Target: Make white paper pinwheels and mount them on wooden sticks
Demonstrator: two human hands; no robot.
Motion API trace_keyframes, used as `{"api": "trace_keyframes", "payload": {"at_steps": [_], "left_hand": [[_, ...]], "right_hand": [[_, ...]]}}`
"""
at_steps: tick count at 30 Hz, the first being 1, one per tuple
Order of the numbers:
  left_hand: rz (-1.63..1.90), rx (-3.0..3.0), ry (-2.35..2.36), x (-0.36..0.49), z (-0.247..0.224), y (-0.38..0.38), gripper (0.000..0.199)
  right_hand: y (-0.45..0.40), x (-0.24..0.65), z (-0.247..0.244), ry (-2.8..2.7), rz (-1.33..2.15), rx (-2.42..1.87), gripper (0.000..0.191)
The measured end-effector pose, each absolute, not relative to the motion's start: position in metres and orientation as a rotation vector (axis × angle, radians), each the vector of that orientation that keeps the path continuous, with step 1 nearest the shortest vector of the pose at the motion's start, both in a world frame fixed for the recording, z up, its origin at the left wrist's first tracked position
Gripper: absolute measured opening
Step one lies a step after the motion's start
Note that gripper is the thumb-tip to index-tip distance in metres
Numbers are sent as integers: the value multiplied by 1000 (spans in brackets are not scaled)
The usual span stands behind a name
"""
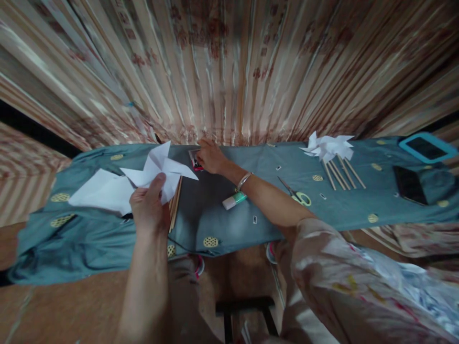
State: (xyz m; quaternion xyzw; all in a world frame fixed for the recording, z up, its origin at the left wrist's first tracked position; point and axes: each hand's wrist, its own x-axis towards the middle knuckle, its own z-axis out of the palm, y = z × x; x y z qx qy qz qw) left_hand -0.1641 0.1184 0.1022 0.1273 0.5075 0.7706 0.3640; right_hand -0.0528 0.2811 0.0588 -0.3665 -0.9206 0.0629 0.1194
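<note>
My left hand (pixel 149 205) pinches a folded white paper pinwheel (pixel 158 167) at its middle, thumb on top, above the left part of the table. At the far edge my right hand (pixel 211 156) reaches down into a small clear and red box (pixel 196 161) with dark bits inside. Its fingers are bent together there, and whatever they grasp is hidden. White paper sheets (pixel 102 191) lie left of my left hand. Thin wooden sticks (pixel 175 205) rest just right of it. Below my right forearm lies a glue stick (pixel 234 200) with a green label.
Scissors (pixel 300 197) with pale green handles lie right of my forearm. Farther right are several pinwheels (pixel 328 147) on wooden sticks, a black phone (pixel 409 185) and a blue-framed tablet (pixel 428 147). A pleated curtain (pixel 229 71) hangs behind the cloth-covered table (pixel 222 234).
</note>
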Motion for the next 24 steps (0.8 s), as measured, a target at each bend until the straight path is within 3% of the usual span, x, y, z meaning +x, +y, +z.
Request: {"api": "trace_keyframes", "payload": {"at_steps": [24], "left_hand": [[1960, 386, 1287, -151, 106, 119, 21]], "right_hand": [[288, -59, 66, -2906, 141, -1052, 27]]}}
